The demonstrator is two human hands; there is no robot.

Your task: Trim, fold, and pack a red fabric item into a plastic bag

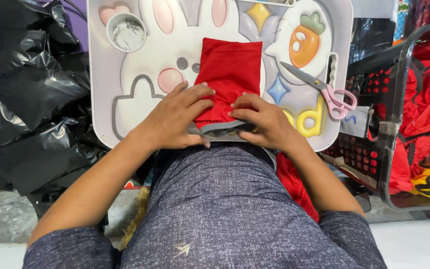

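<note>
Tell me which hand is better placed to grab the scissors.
Right. The right hand rests on the red cloth nearest the scissors; the left hand sits on the far side.

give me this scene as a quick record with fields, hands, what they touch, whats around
left hand: left hand flat on the red cloth, at its grey band
right hand: right hand pressing the same folded edge
surface: white lap tray with a cartoon rabbit design
on tray: pink-handled scissors, small round white cup
left side: black plastic bags
right side: basket of red fabric
</note>
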